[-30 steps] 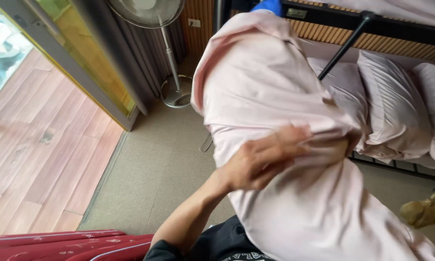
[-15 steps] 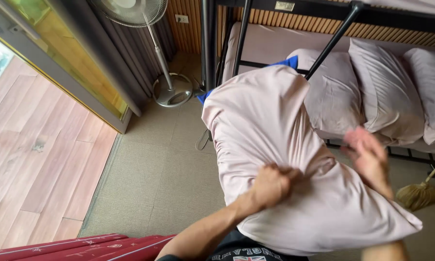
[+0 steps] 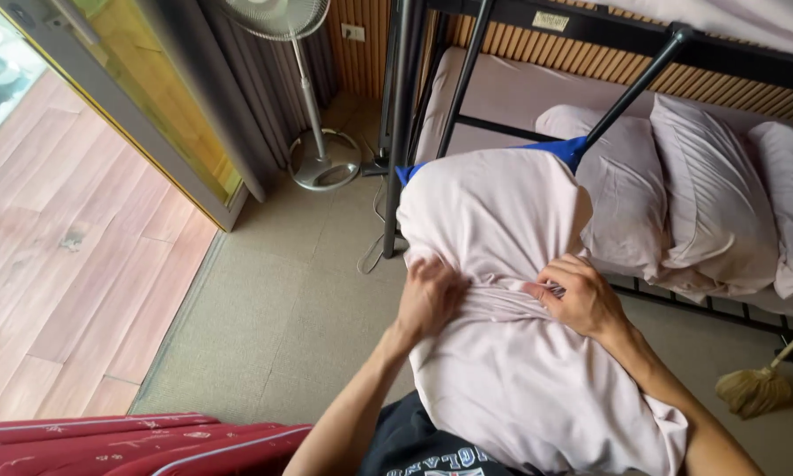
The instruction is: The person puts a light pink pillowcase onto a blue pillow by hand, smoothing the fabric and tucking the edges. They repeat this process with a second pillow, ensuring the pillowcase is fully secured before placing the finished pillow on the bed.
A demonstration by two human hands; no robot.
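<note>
We hold a pillow (image 3: 493, 220) upright in front of us, just before the bunk bed (image 3: 520, 97), with a pale pink pillowcase (image 3: 520, 388) drawn over it. The step in hand, as we judge it, is working the case along the pillow: blue corners of the pillow show at the top edge of the case, and the lower part of the case hangs loose and slack below our hands.

The left hand (image 3: 429, 298) is closed, gripping a bunched fold of the case at the left side of the pillow. The right hand (image 3: 581, 295) is curled, fingers pinching gathered cloth at the right side. Both hands sit at the same height, level with the bed frame.

The next move calls for an even pull on both sides so the cloth does not twist.

Contents: the case holds the pillow, only partly seated. On the bed mattress lie three more pillows (image 3: 714, 203), already cased. A standing fan (image 3: 312, 115) stands left of the bed; a broom (image 3: 758, 388) leans at the bed's right.
</note>
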